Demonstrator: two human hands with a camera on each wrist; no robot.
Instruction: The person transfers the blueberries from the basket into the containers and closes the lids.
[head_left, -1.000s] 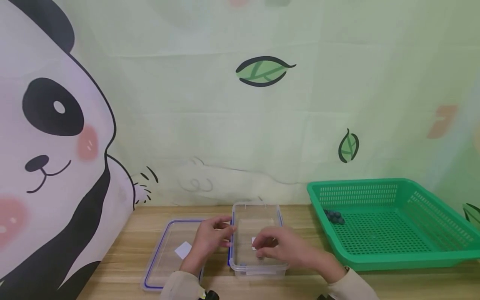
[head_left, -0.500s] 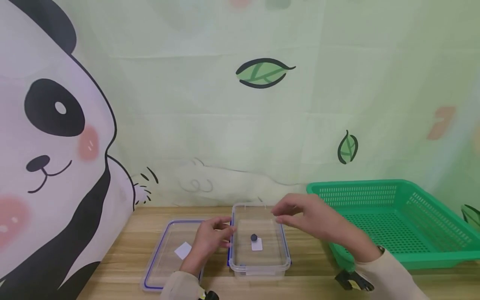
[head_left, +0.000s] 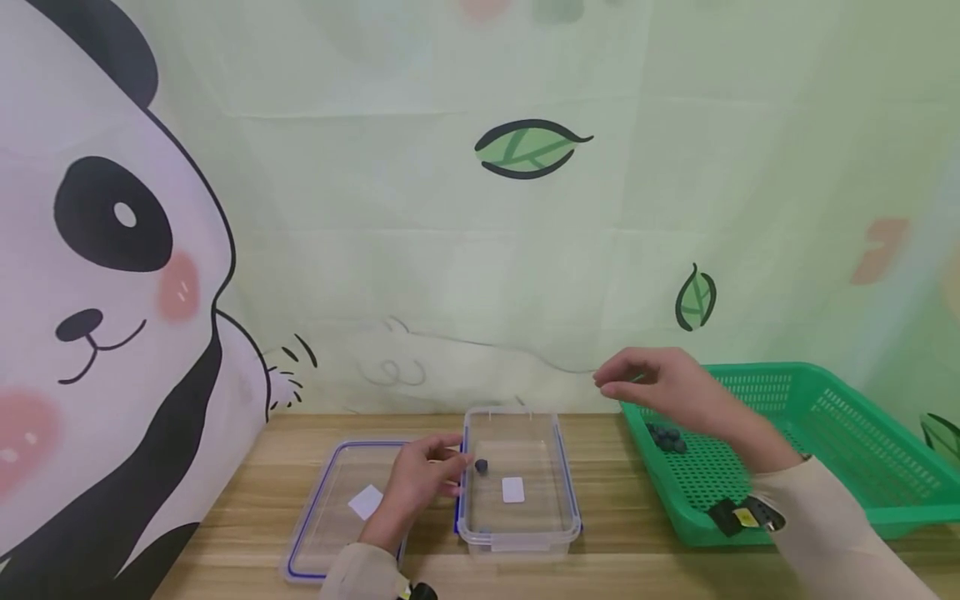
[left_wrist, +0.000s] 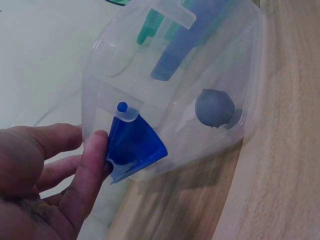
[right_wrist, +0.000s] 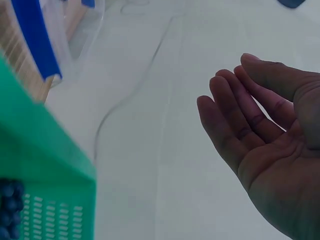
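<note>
A clear lidded-type plastic box (head_left: 525,529) with blue side latches stands in the middle of the wooden table, its top uncovered. Inside it a single blueberry (head_left: 482,466) lies by the left wall, and it shows large in the left wrist view. My left hand (head_left: 423,475) rests its relaxed fingers against the box's left side, near the hanging blue latch (left_wrist: 135,147). Over the left rim of the green basket (head_left: 750,525) is my right hand (head_left: 660,385), loosely curved, with nothing in it. Several blueberries (head_left: 667,437) sit in that basket's left corner.
The box's clear lid (head_left: 330,508), with a blue seal and a white label, lies flat left of the box, partly under my left forearm. Behind the table hangs a pale green printed cloth (head_left: 420,275) with a panda on it.
My right hand leaves a blueberry in the box and moves right and up to the green basket. The blueberry rolls to the box's left wall. My left hand keeps its place.
</note>
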